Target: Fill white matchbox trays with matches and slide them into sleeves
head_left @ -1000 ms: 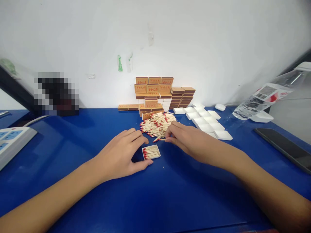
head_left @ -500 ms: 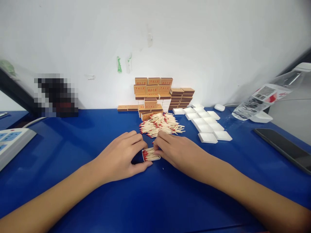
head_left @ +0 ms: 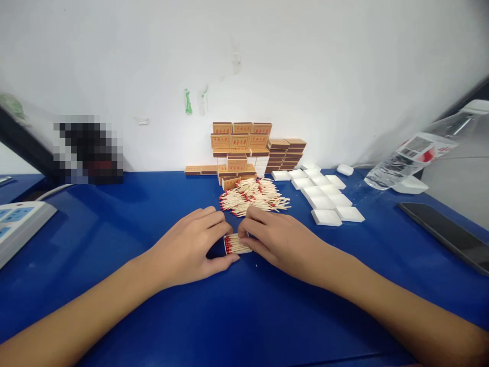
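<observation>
A small white tray (head_left: 236,244) filled with red-tipped matches lies on the blue table (head_left: 244,316). My left hand (head_left: 191,248) cups its left side, thumb at the near edge and fingers at the far edge. My right hand (head_left: 277,237) presses on the tray's right end, fingers curled over the matches. Just behind the hands lies a loose pile of matches (head_left: 254,196).
Brown matchbox sleeves (head_left: 244,145) are stacked against the white wall. Several empty white trays (head_left: 324,196) sit to the right of the pile. A water bottle (head_left: 412,155) and a dark phone (head_left: 446,232) lie far right; a power strip (head_left: 17,221) sits far left.
My right hand moved from the match pile down and left onto the tray's right end. My left hand stayed around the tray.
</observation>
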`<state>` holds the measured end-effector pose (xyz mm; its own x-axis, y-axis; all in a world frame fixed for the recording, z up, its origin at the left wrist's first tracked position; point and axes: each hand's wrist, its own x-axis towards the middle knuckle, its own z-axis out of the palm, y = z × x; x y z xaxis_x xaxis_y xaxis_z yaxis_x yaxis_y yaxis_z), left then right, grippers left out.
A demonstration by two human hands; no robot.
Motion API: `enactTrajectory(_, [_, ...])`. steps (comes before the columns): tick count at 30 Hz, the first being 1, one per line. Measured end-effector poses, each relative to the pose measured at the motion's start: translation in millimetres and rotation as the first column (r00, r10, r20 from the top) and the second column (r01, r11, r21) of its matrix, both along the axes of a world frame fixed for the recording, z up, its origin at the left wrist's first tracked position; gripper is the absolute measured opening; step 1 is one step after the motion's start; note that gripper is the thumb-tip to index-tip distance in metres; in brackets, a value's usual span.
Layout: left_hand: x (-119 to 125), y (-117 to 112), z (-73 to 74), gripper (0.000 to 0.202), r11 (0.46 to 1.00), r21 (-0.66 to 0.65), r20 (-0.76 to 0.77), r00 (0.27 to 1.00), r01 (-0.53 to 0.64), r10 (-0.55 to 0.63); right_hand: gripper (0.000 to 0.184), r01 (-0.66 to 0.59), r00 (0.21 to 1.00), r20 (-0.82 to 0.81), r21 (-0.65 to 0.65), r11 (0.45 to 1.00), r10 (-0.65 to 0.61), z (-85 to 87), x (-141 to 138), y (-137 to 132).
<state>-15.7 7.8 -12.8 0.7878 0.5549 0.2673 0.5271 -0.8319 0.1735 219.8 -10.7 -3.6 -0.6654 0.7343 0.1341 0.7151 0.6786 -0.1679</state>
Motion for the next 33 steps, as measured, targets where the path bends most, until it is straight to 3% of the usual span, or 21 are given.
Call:
enactTrajectory(5, [0.5, -0.5, 0.0, 0.029, 1.000, 0.016, 0.008, 1.000, 0.010, -0.010, 0.017, -0.036, 0.996, -0.081, 0.055, 0.998, 0.041, -1.6, 7.4, 2.4])
enactTrajectory(11, [0.0, -0.8, 1.4, 0.027, 1.000, -0.006, 0.012, 1.000, -0.001, 0.001, 0.014, 0.028, 0.977, -0.213, 0.110, 0.994, -0.004, 3.8, 28.1, 19.4])
enactTrajectory(15, [-0.5, -0.8, 0.4, 0.030, 1.000, -0.002, -0.001, 1.000, -0.005, 0.005, 0.018, -0.001, 0.986, -0.168, 0.052, 0.999, 0.009, -8.5, 30.7, 29.0])
enactTrajectory(19, [0.0, -1.0, 1.0, 0.030, 1.000, -0.006, -0.012, 1.000, -0.008, 0.008, 0.016, 0.042, 0.997, -0.068, 0.112, 0.993, -0.034, -17.8, 24.4, 32.3])
enactTrajectory(27, [-0.5, 0.1, 0.6, 0.030, 1.000, 0.004, -0.019, 1.000, -0.020, 0.020, 0.019, 0.034, 0.999, 0.010, 0.181, 0.983, -0.037, -13.1, 20.8, 30.8])
enactTrajectory(29, [-0.5, 0.3, 0.7, 0.030, 1.000, 0.015, -0.020, 0.999, -0.026, 0.026, 0.017, 0.034, 0.997, -0.069, 0.137, 0.990, -0.025, -6.5, 19.2, 23.2])
enactTrajectory(33, [0.0, 0.4, 1.4, 0.028, 0.999, 0.022, -0.006, 1.000, -0.026, 0.026, 0.010, -0.033, 0.969, -0.249, -0.099, 0.995, 0.007, 6.0, 8.5, 3.5])
